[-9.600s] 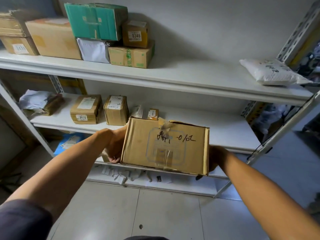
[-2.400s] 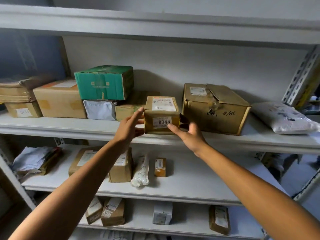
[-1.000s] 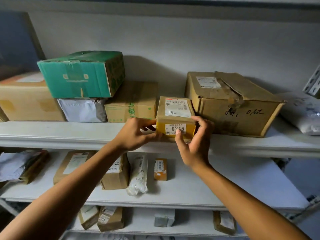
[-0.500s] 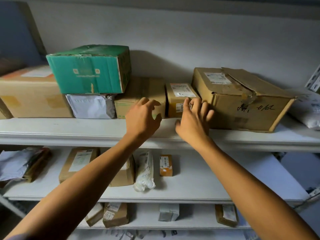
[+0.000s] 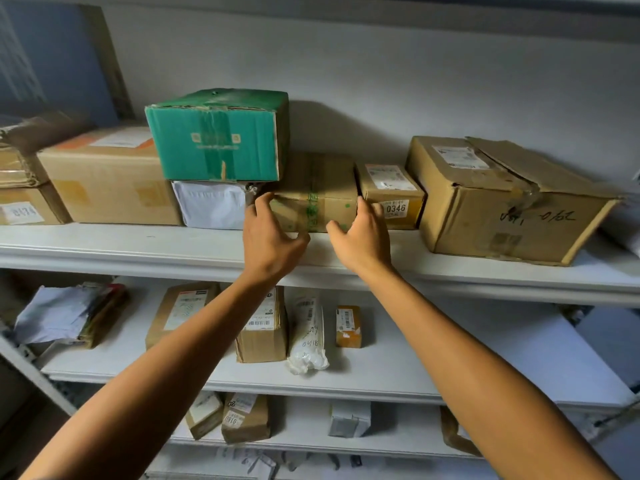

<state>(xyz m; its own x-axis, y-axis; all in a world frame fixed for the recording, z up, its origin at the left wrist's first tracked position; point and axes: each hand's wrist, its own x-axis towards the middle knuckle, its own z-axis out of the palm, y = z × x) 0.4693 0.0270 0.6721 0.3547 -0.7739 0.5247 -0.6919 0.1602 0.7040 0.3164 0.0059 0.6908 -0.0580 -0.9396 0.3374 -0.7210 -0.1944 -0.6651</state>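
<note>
Left hand (image 5: 273, 233) and right hand (image 5: 362, 237) curl their fingers round the two ends of the green-taped carton (image 5: 318, 188) on the upper shelf (image 5: 138, 244). Just to its right, a small box (image 5: 391, 192) is labelled "0346".

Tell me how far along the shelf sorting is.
Done: the 0346 box and the large torn carton sit side by side on the upper shelf. In hand: the left hand and right hand grip the ends of the green-taped carton, which rests on the shelf. Left: shifting it; where to, I cannot tell.
</note>
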